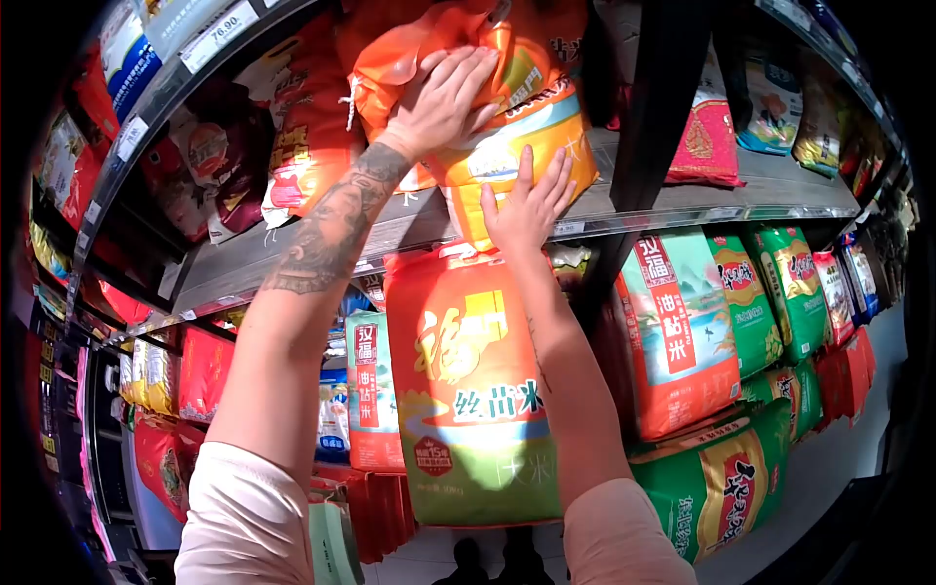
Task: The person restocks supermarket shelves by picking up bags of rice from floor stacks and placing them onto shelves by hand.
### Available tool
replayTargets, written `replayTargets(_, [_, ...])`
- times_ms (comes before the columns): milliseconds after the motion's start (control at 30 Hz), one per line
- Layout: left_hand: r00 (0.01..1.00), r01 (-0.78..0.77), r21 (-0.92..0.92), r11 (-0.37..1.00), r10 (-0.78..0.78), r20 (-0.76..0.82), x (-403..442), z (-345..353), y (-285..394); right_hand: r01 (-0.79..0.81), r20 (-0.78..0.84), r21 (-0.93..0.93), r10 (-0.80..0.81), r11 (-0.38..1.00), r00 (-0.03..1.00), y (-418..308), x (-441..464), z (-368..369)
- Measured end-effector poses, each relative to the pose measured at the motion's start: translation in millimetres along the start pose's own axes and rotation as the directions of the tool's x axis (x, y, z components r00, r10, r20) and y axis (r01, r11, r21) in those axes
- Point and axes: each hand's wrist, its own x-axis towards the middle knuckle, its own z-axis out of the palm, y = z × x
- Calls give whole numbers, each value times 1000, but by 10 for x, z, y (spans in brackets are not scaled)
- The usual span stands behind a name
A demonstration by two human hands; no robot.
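An orange and yellow rice bag (531,146) rests on the grey middle shelf, its upper part crumpled over. My left hand (439,102) lies flat on the bag's folded orange top, fingers stretched out. Lower on the same bag, my right hand (531,200) presses against the yellow front with its fingers spread. Neither hand grasps anything. Directly below stands a large orange and green rice bag (468,390), upright, with my right forearm crossing in front of its right side.
More rice bags, such as a red and teal bag (678,322) and a green bag (721,478), stand to the right. A dark upright post (663,107) divides the shelf. Price tags line the shelf edge (585,226). Red bags (302,127) sit at the left.
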Motion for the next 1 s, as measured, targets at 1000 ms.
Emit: replayTargets(1000, [205,932,-7,363,-512,834,-3307,-4704,3592,121,124,-278,-89,953,988,68,-47,-201])
